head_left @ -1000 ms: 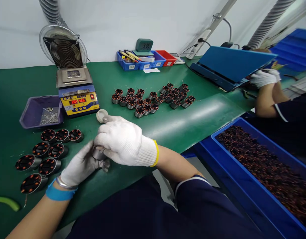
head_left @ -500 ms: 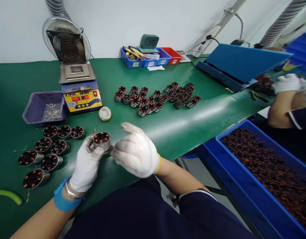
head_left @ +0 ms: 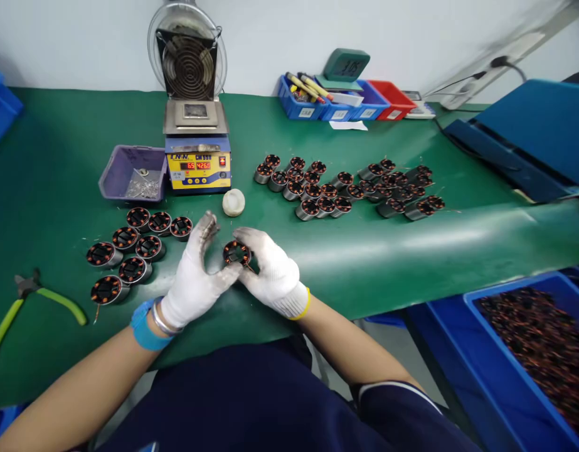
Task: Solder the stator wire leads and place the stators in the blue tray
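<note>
A round motor part [head_left: 237,252] with copper windings is between my gloved hands, above the green table [head_left: 289,339]. My right hand [head_left: 272,267] grips it from the right, thumb and fingers around its side. On its left, my left hand [head_left: 196,271] is spread wide, its thumb tip near the part's lower edge and its fingers raised apart. Several similar parts [head_left: 149,248] stand in a group to the left. A larger group of them [head_left: 310,191] stands beyond my hands to the right. A small round white dish [head_left: 233,203] lies just behind the held part.
A yellow and blue heating unit [head_left: 199,166] stands at the back beside a purple tray [head_left: 111,177]. Green-handled cutters [head_left: 58,301] lie at left. Small blue and red bins [head_left: 390,100] line the wall. A blue crate [head_left: 487,339] of dark coppery pieces is at lower right.
The view has swung left, bringing the cutters fully into sight. The part has passed from my left hand to my right hand, and my left hand has opened.
</note>
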### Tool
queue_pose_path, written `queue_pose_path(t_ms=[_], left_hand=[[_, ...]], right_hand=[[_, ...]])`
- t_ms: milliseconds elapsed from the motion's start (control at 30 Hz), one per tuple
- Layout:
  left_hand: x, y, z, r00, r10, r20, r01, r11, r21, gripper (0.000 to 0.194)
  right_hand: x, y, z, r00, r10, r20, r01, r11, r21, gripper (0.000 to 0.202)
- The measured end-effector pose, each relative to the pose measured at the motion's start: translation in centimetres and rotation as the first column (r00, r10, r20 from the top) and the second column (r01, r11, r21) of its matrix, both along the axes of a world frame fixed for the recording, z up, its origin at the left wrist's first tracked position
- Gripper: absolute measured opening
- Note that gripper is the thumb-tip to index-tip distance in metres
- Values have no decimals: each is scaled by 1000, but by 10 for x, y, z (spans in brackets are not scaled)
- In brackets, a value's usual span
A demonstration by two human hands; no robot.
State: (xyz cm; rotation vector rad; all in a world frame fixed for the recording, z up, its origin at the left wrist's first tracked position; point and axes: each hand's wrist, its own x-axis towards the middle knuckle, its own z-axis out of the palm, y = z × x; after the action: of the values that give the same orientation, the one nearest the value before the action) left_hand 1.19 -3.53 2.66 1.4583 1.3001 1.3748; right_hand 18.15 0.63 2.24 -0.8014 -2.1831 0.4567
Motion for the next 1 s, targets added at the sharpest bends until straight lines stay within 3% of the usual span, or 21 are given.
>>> queue_pose_path(t_ms=[67,133,200,267,333,467,567,633,700,833,900,1000], left_hand=[[-9,4,2,952,23,-306,45,976,214,62],[-17,7,8,844,71,-532,114,945,306,37],[-22,10,15,761,108,-640,109,951,290,19],[-25,9,23,753,50,-657,105,975,195,19],[-26,8,28,821,1,-570,70,992,102,23],[-19,6,29,943,107,-316,-126,991,-38,18],[-10,7,27,974,-14,-225,-37,975,-219,23],[-6,8,28,995,-63,-78,35,947,-318,28],[-7,7,34,987,-26,157,80,933,-351,32],[-20,8,45,839,64,540,103,956,-273,40],[-24,10,40,825,116,553,44,963,-268,42],[-19,12,21,928,163,334,-67,957,-282,42]], right_hand=[[5,0,0,994,85,63,-88,994,62,55],[9,1,0,987,116,112,-128,986,106,54],[12,2,3,987,98,128,-114,986,122,53],[16,4,6,992,50,118,-64,990,123,54],[19,6,9,996,3,92,-15,991,132,56],[20,7,10,997,-3,76,-8,989,150,57],[17,6,9,996,30,84,-44,985,167,53],[16,5,9,996,42,76,-55,984,169,51],[17,5,10,997,37,66,-48,985,167,51],[18,5,10,997,28,73,-38,988,150,52],[19,6,10,996,23,91,-36,989,142,53],[21,14,12,988,-19,152,0,992,128,53]])
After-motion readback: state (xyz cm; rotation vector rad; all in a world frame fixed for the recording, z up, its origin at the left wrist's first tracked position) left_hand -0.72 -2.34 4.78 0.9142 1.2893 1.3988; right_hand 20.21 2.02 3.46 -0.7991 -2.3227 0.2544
